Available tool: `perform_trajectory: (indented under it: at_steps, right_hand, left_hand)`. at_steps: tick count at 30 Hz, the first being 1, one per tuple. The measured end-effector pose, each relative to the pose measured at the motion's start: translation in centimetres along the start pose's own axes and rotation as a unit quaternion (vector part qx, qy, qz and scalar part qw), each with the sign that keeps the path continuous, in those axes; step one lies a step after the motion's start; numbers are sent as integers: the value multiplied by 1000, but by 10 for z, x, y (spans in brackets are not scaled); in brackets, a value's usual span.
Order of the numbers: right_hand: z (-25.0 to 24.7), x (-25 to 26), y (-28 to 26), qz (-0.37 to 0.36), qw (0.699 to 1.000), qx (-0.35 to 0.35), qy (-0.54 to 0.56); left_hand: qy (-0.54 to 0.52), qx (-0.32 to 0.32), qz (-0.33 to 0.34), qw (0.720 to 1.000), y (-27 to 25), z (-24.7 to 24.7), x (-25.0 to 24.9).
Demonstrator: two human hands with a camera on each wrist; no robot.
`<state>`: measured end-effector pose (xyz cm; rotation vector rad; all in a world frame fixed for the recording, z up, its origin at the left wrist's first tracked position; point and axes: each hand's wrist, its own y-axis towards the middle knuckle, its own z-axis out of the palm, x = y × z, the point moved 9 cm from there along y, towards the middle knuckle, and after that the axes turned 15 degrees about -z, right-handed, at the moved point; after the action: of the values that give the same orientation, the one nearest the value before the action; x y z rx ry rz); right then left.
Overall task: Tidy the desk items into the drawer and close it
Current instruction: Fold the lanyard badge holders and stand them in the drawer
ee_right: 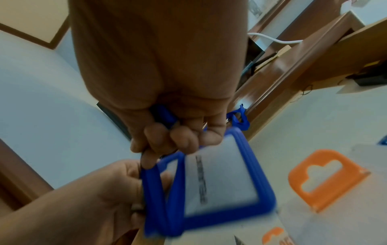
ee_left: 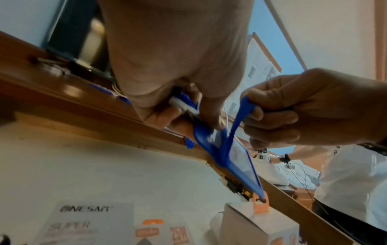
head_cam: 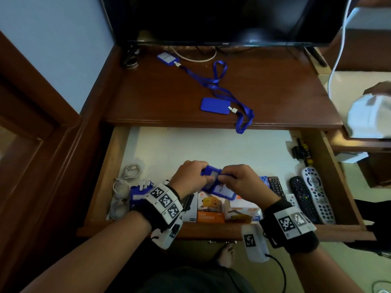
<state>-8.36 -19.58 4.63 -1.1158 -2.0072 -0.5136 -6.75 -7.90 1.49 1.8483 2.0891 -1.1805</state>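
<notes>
Both hands hold one blue badge holder point(head_cam: 218, 189) above the open drawer point(head_cam: 211, 149). My left hand point(head_cam: 191, 178) grips its clip end point(ee_left: 182, 105). My right hand point(head_cam: 238, 181) pinches the blue lanyard strap point(ee_left: 236, 126), which runs across the holder's clear face point(ee_right: 220, 182). In the right wrist view the strap point(ee_right: 155, 190) lies looped round the holder's end beside the left hand point(ee_right: 94, 199). Two more blue badge holders point(head_cam: 214, 105) point(head_cam: 167, 57) lie on the desk top, and their lanyard point(head_cam: 243, 117) hangs over the desk's front edge.
In the drawer lie white cables point(head_cam: 124, 187), another wrapped blue holder point(head_cam: 139, 191), charger boxes point(head_cam: 211, 210) and three remotes point(head_cam: 317, 195). A TV point(head_cam: 232, 17) stands at the back of the desk. Another person's hand with a white object point(head_cam: 372, 115) is at the right edge.
</notes>
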Motion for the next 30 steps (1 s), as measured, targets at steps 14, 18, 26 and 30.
perform_trajectory:
  at_steps: [14,18,26,30]
  right_hand:
    - [1,-13,-2,19,983,-68,171]
    - [-3,-5,2,-4,960,-104,260]
    - [4,-14,3,46,943,-129,302]
    - [0,-17,-6,66,970,-112,205]
  left_hand:
    - [-222,241,23,945,-15,-5,2]
    - [-376,234,51,895,-16,-4,-5]
    - [-527,179,6,831,-14,1,-5]
    - [-492,138,-28,859,-15,-3,6]
